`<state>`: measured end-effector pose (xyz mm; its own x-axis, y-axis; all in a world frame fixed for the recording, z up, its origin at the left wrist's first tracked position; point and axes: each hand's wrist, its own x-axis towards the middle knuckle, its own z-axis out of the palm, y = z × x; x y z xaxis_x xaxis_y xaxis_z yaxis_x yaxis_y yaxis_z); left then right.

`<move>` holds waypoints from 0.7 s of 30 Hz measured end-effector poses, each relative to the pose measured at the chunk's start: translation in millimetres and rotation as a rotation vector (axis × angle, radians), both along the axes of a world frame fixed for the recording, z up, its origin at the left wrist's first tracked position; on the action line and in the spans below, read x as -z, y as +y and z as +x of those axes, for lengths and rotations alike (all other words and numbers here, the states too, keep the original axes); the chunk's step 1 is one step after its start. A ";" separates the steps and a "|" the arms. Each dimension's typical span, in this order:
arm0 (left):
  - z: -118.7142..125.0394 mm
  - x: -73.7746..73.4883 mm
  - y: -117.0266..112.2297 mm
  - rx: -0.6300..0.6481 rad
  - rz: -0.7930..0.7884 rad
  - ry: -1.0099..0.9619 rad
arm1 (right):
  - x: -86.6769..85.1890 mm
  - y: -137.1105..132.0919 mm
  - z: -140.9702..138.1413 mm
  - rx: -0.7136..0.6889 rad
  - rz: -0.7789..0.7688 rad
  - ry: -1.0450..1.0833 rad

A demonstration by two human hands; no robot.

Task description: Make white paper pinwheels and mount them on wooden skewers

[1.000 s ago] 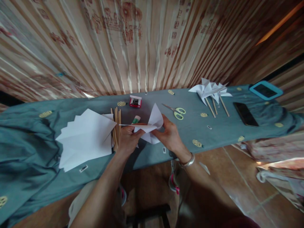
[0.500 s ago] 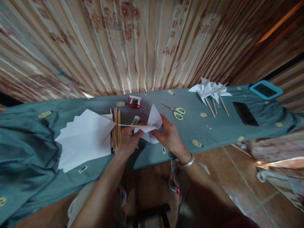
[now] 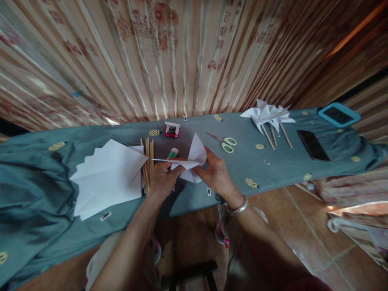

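A white paper pinwheel, its corners bent inward, is held up between my two hands above the near side of the table. My left hand is closed on its left part, thumb on top. My right hand pinches the right side near the centre, and a silver bangle circles that wrist. Behind my left hand lies a glue stick, partly hidden. Several thin wooden sticks lie just left of that hand, beside a fanned stack of white paper sheets.
A small red box of dark pins stands open toward the back. Scissors with green handles lie right of centre. Finished pinwheels on sticks, a black phone and a blue-framed device rest at the right. A curtain hangs behind.
Almost nothing differs. Both hands keep their hold on the paper pinwheel, which has shifted only very slightly.
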<state>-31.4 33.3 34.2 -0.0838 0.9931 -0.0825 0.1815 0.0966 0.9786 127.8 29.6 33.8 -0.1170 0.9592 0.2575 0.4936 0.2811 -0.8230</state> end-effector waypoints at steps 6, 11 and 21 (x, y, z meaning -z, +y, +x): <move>-1.8 6.9 0.8 -0.007 -0.030 -0.021 | 0.0 1.1 0.3 -0.011 -0.035 0.031; -1.6 10.9 0.8 -0.025 -0.039 -0.045 | 2.8 3.1 0.3 -0.021 -0.034 0.062; -0.7 7.3 -0.6 -0.047 -0.050 0.009 | 7.7 4.4 -1.1 -0.009 -0.044 0.066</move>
<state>-32.1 32.7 26.9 -0.1313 0.9827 -0.1308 0.1848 0.1539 0.9707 126.7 34.0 26.1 -0.1098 0.9688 0.2221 0.4352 0.2478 -0.8656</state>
